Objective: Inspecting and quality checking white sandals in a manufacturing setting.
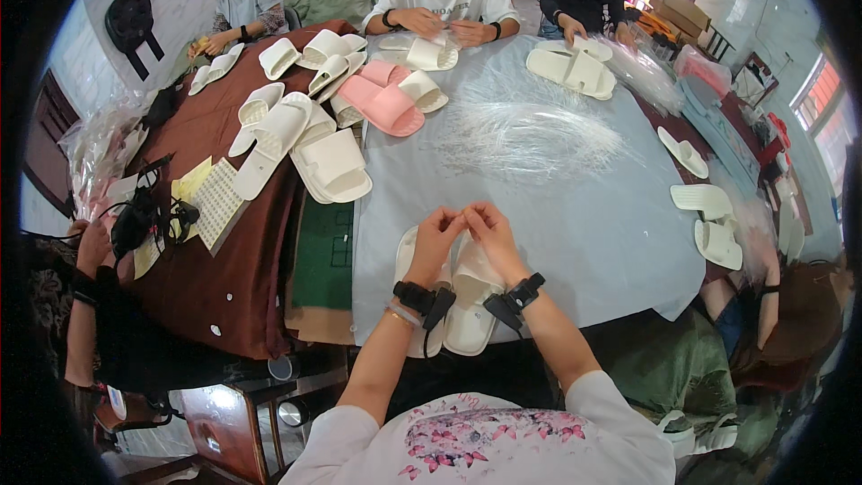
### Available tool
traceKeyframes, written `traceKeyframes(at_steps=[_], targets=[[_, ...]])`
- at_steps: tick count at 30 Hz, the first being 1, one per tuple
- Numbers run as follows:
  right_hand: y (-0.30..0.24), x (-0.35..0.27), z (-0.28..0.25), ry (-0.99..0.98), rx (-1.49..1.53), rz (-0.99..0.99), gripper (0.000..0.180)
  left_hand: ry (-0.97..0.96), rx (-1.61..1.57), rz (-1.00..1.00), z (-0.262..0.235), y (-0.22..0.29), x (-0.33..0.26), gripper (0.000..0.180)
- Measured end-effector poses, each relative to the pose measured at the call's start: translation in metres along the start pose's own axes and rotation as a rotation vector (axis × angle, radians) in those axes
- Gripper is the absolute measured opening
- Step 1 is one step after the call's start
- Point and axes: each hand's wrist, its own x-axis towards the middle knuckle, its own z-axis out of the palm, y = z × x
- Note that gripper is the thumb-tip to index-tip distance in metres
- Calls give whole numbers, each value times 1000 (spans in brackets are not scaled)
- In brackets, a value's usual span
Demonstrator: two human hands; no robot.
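In front of me on the table lies a pair of white slippers: the left slipper (406,251) and the right slipper (469,319) are side by side. Above their straps my left hand (438,232) and my right hand (490,230) meet, fingertips pinched together. Whatever sits between the fingers is too small to make out. Dark bands with small boxes are strapped round both wrists. Beyond my hands spreads a loose pile of thin clear strands (539,139) on the pale grey tabletop cover (620,242).
White slippers (332,166) and pink slippers (382,99) are heaped at the left. More white slippers (718,242) lie along the right edge. Across the table, co-workers (444,0) handle slippers. A perforated white board (215,202) rests on the brown cloth (256,278).
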Motion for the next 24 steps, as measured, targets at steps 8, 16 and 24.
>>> traceKeyframes(at_steps=[8, 16, 24], targets=[[-37, -31, -7, 338, -72, -394, 30, 252, 440, 413, -3, 49, -18, 46], [-46, -147, -17, -309, -770, -189, 28, 518, 487, 147, -81, 50, -128, 47], [17, -122, 25, -277, -971, -527, 47, 202, 537, -19, -37, -4, -173, 53]])
